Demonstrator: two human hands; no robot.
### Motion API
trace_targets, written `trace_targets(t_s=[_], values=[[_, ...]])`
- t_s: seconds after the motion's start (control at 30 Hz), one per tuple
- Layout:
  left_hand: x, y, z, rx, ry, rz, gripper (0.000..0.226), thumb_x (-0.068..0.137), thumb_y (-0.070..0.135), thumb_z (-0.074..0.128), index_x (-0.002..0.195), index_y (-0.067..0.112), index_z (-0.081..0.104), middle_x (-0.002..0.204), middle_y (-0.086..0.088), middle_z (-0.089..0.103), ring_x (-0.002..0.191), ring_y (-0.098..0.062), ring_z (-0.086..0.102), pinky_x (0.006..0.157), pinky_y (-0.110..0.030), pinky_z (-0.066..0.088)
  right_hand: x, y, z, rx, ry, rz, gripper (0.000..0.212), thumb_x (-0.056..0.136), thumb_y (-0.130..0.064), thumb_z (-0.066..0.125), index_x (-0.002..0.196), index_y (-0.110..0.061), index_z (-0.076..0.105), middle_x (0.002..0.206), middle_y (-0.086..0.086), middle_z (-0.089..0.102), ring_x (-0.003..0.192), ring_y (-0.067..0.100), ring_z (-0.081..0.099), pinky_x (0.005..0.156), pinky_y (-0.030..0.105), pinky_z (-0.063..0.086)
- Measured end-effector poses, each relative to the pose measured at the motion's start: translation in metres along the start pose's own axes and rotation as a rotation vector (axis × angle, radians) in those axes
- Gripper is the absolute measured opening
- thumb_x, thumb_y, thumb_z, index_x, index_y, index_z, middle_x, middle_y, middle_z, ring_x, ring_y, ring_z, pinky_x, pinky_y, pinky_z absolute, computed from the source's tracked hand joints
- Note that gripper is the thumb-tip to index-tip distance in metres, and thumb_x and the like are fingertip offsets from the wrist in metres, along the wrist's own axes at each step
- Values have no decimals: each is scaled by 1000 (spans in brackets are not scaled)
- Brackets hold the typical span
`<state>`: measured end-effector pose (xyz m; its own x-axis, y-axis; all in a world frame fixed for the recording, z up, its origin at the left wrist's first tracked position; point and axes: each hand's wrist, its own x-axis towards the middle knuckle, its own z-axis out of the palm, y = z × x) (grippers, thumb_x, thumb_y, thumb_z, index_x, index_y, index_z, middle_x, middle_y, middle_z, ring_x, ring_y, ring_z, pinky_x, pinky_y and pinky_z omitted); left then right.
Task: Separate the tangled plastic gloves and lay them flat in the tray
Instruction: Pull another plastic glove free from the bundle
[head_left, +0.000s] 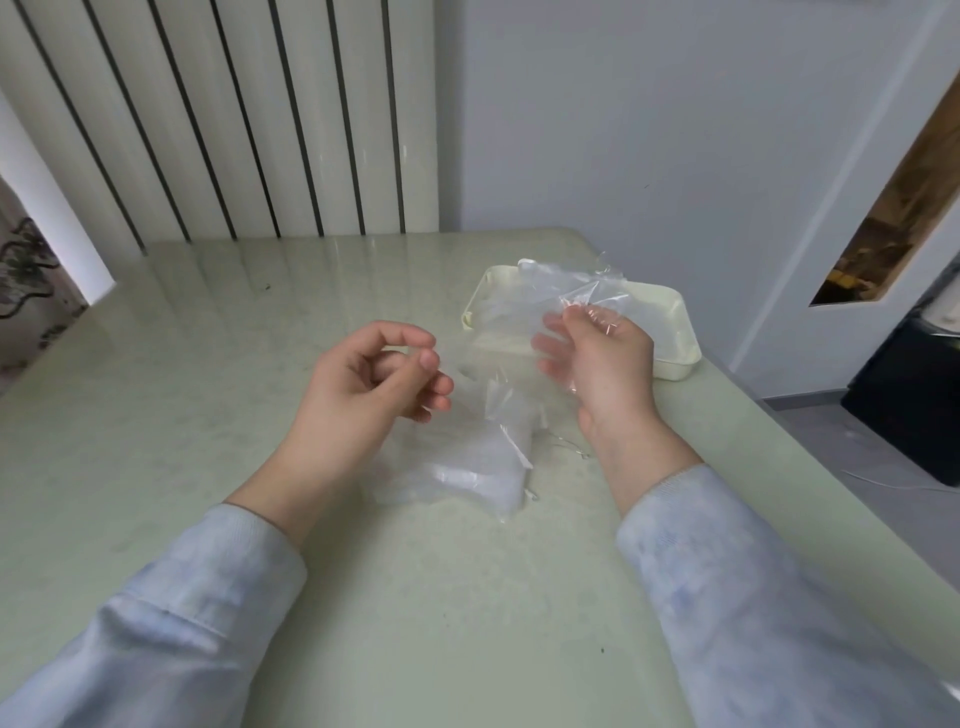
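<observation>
A heap of tangled clear plastic gloves (467, 467) lies on the pale green table between my wrists. My right hand (608, 369) pinches one clear glove (561, 296) between thumb and fingers and holds it up in front of the cream tray (675, 332); the film drapes over my fingers and partly hides the tray's left half. My left hand (384, 374) hovers just left of the heap with its fingers curled. Whether it pinches a film edge is unclear.
The tray sits near the table's right edge (831, 467). A white slatted panel (234, 119) and a grey wall stand behind the table. A dark box (909, 405) sits on the floor at right.
</observation>
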<state>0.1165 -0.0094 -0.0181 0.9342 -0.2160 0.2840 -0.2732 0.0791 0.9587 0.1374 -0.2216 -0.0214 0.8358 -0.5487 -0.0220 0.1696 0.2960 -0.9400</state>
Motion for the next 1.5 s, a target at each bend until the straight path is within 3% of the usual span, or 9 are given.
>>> trace_targets(t_s=[0.2, 0.37, 0.63, 0.87, 1.03, 1.2, 1.3, 1.43, 1.5], values=[[-5, -26, -9, 759, -584, 55, 89, 58, 52, 89, 133, 40, 42, 125, 19, 63, 120, 2, 57, 105, -25, 45, -2, -4, 0, 59, 38, -17, 5, 102, -14, 60, 98, -15, 63, 80, -3, 71, 64, 19, 72, 49, 26, 50], [-5, -25, -9, 795, -460, 197, 75, 86, 15, 77, 147, 42, 41, 106, 22, 74, 105, 8, 64, 90, -8, 45, -1, -3, -1, 27, 56, -44, 9, 102, -15, 59, 108, -12, 65, 90, 1, 72, 71, 19, 75, 49, 27, 52], [-8, -11, 1, 284, -206, 80, 2, 83, 14, 78, 85, 13, 79, 81, 1, 78, 73, -8, 68, 72, -20, 53, -1, -1, -1, -53, -5, -26, 6, 100, -16, 63, 100, -11, 67, 83, 0, 70, 70, 18, 75, 46, 25, 49], [-4, 1, 9, -221, -133, -100, 20, 78, 10, 66, 97, 11, 74, 79, -6, 75, 69, -14, 72, 64, -24, 59, -20, 4, 10, -270, -394, 32, 7, 94, -11, 70, 88, -7, 71, 75, 7, 73, 62, 16, 69, 53, 23, 50], [2, 6, -2, -518, -289, -186, 19, 69, 15, 85, 86, 20, 78, 76, 1, 67, 69, -9, 68, 67, -23, 59, -32, 2, 11, -275, -592, 61, 26, 96, 6, 57, 76, -7, 66, 56, -3, 66, 48, 9, 61, 56, 21, 48], [-6, 7, -12, -818, -696, -234, 32, 87, 8, 74, 109, -8, 56, 106, -23, 66, 100, -34, 68, 92, -48, 54, -38, 1, 13, -248, -689, 70, 15, 93, -8, 66, 79, -7, 71, 69, 2, 71, 59, 14, 65, 54, 22, 49], [-6, 6, -3, -459, -482, -237, 68, 78, 20, 82, 119, -22, 47, 126, -46, 50, 114, -51, 53, 101, -58, 44, -43, -1, 17, -213, -652, 99, 17, 77, -10, 73, 80, 5, 65, 68, 11, 61, 60, 21, 59, 54, 25, 47], [1, 6, 8, -353, -163, -172, 18, 91, 8, 64, 102, -5, 67, 108, -23, 71, 94, -30, 69, 76, -33, 60, -38, 2, 15, -294, -581, 41, 35, 95, -7, 67, 62, -18, 73, 54, -6, 62, 49, 8, 59, 55, 23, 46], [3, 3, 8, -329, -84, -141, 16, 95, 6, 58, 100, 4, 73, 111, -13, 74, 104, -28, 70, 86, -40, 61, -38, 1, 15, -318, -552, 29, 31, 96, -20, 69, 65, -19, 74, 59, -4, 65, 58, 13, 61, 64, 27, 48]])
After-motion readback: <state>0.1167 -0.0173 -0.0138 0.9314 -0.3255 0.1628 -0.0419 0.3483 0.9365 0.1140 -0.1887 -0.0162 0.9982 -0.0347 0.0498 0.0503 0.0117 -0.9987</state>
